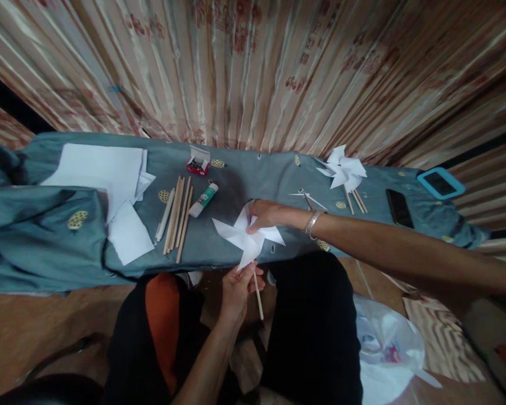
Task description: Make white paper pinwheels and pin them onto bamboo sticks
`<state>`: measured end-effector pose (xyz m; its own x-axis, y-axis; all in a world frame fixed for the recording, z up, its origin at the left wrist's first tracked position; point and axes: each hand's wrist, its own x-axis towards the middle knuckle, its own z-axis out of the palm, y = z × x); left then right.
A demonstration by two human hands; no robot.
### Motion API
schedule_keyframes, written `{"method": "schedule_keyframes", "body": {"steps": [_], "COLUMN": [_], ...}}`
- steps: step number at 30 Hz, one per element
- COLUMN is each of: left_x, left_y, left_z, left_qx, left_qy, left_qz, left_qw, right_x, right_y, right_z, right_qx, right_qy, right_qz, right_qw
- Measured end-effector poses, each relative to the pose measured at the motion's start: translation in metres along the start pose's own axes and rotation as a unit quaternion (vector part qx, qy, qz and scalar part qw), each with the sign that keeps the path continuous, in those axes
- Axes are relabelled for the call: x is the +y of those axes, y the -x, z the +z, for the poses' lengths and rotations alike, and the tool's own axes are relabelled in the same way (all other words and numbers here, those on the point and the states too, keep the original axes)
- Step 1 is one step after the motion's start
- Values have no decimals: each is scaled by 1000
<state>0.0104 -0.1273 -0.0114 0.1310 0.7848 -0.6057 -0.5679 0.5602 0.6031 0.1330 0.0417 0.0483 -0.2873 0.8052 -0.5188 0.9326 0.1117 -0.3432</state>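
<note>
A white paper pinwheel [242, 236] lies at the near edge of the blue cloth-covered table [253, 185]. My right hand [266, 215] reaches in from the right, fingers pinched on the pinwheel's centre. My left hand [237, 284] is below the table edge, closed around the thin wooden stick [258, 292] and the pinwheel's lower blade. The stick hangs down towards my lap.
Several wooden sticks [177, 219] and a glue stick [203, 199] lie left of the pinwheel, beside white paper sheets [105, 174]. A small pin box [198, 161] sits behind. Finished pinwheels [342, 170], scissors [307, 197], a black phone [400, 208] and a blue-cased device [441, 183] lie right. A plastic bag [388, 343] is on the floor.
</note>
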Motion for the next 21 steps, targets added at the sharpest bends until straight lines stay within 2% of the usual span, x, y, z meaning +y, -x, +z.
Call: {"method": "schedule_keyframes", "body": {"steps": [8,14,19,21], "left_x": [0,-1,8,16], "left_y": [0,1,8,11], "left_z": [-1,1,3,4], "left_qx": [-8,11,-1,-9], "left_qy": [7,33,36,34], "left_qz": [-11,-18,2,10], "left_qw": [1000,999,999,999], "right_x": [-3,-1,8,13], "right_y": [-4,10,28,36], "right_z": [1,2,3,4], "right_qx": [13,34,46,81], "right_qy": [-41,-112,-229,-285], "right_qz": [29,13,-20,-31], "right_qw": [999,993,972,955]}}
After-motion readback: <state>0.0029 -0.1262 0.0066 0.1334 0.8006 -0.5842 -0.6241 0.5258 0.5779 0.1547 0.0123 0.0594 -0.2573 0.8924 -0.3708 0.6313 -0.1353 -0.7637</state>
